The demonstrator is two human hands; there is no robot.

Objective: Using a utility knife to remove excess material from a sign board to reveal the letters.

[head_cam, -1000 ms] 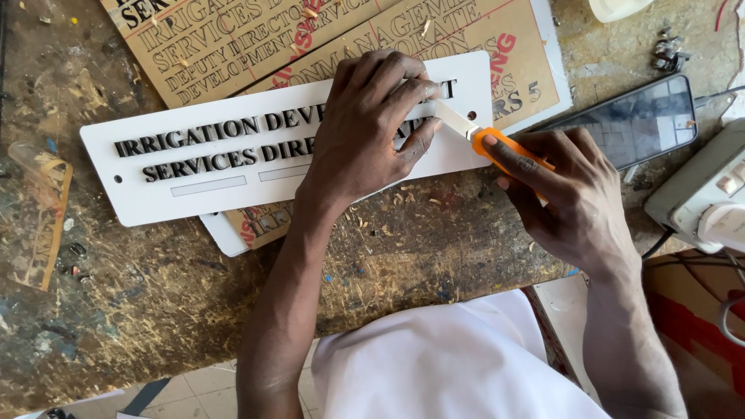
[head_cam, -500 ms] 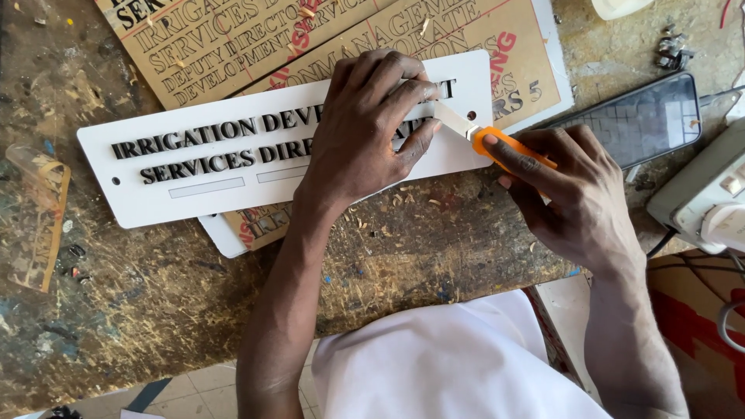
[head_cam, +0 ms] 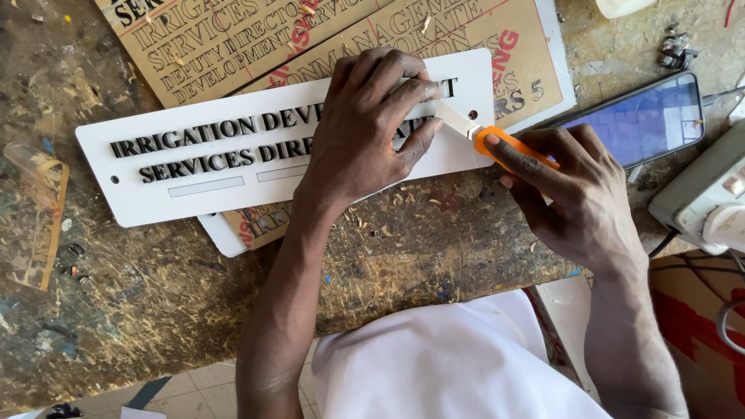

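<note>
A long white sign plate [head_cam: 194, 190] with raised black letters lies across a stained wooden workbench [head_cam: 155, 302]. My left hand [head_cam: 365, 132] presses flat on its right half, fingers spread over the letters. My right hand [head_cam: 570, 190] grips an orange utility knife [head_cam: 504, 145], its blade tip touching the plate beside my left fingertips.
Brown paper-covered sign sheets [head_cam: 233, 39] with cut lettering lie under and behind the plate. A smartphone [head_cam: 640, 116] rests at the right, a white power socket box [head_cam: 706, 202] with cables beyond it. A clear plastic scrap [head_cam: 35, 217] sits at the left. Small shavings dot the bench.
Both hands and the knife stay nearly as they were; only the view has shifted slightly.
</note>
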